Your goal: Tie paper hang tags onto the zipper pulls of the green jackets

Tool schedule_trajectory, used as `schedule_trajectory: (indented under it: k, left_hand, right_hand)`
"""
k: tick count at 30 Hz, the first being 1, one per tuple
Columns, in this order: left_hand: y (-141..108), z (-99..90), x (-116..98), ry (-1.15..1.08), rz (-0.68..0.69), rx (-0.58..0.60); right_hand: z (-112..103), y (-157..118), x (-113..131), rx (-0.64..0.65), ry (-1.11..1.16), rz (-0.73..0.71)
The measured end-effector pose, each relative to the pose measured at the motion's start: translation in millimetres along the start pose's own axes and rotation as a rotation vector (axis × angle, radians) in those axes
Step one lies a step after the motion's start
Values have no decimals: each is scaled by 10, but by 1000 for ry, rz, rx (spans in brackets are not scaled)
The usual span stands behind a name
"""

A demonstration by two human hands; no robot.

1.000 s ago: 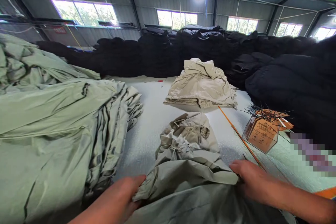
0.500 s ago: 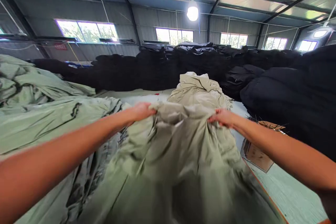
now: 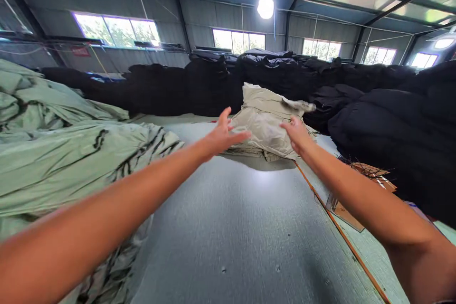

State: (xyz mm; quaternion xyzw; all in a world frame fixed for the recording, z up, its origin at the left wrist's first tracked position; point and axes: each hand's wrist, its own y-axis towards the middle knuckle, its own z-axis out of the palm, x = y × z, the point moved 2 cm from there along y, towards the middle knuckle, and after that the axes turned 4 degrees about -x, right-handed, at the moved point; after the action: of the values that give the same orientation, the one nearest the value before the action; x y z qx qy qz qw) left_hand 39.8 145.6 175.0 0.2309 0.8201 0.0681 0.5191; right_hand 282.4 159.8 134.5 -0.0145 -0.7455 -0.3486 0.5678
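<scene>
Left hand [image 3: 223, 135] is open, fingers splayed, holding nothing. Right hand [image 3: 297, 134] is also open and empty, fingers reaching forward. The folded beige nylon garment [image 3: 261, 123] lies between and just beyond both hands, with its near fold at about wrist level. The right fingertips overlap its lower right side in this view, but I can't confirm contact. The left fingertips sit just off its left side, also unclear. A loose flap [image 3: 299, 103] sticks out from the garment's top right, beyond the right hand. Handling estimate: light, soft and limp, with a slick shell, so it will likely slide and sag rather than hold shape. Best grip looks like a two-hand pinch on the thick folded edge nearest the hands, not the loose flap. The bench [image 3: 228, 232] has a grey, felt-like top and runs under both forearms toward the garment. An orange edge strip [image 3: 348, 242] runs right of the right hand, under that forearm. A sage-green fabric heap [image 3: 71, 166] is left of the left hand, and black padded stacks [image 3: 374, 118] rise beyond both hands.
</scene>
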Motion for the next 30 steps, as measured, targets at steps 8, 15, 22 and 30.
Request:
schedule_trajectory:
  k: [8,15,22,30]
  left_hand:
    - [-2097,-284,578,665,303,259]
    - [-3395,-1062,894,948,216,-251]
    - [-4220,-1613,1186,992,59,-377]
    - [-4257,-1598,1131,967,-24,-344]
  right_hand:
    - [511,-1649,-208,648,-142,263]
    - [1078,-2672,245,1089,-158,-183]
    - [1842,-3189,831,1090,-159,-1009]
    - [2088,-3263,969,1147,-29,-1096]
